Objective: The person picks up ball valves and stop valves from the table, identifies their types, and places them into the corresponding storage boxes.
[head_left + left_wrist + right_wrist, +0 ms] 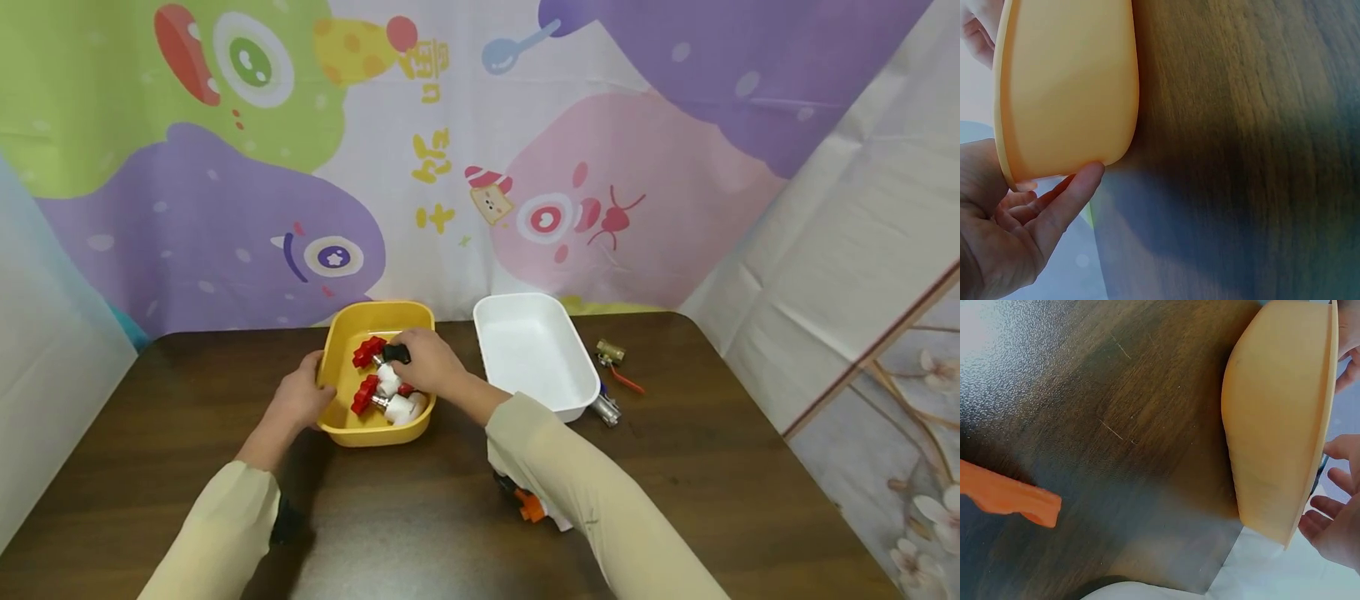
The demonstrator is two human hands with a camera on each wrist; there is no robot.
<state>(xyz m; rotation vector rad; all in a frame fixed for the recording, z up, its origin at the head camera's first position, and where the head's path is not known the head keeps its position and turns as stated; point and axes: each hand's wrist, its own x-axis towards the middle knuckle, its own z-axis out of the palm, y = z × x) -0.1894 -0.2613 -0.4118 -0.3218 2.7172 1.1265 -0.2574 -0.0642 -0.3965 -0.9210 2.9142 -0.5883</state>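
A yellow bin [375,436] holds several white valves [400,409] with red handwheels [365,395]. My left hand [300,393] grips the bin's left side, its thumb over the rim; in the left wrist view the fingers [1069,203] touch the outer wall. Reaching over the right rim, my right hand [429,364] pinches a small black piece [396,353] inside the bin, above the valves. From the right wrist, the bin wall hides most of that piece, with only a dark sliver visible between thumb and fingers.
A white bin [525,350] stands right of the yellow one. Beyond it lie a brass valve [611,351] with a red lever and a silver metal fitting [606,410]. An orange-and-black part [531,505] is partly under my right sleeve. A printed curtain [450,250] backs the table.
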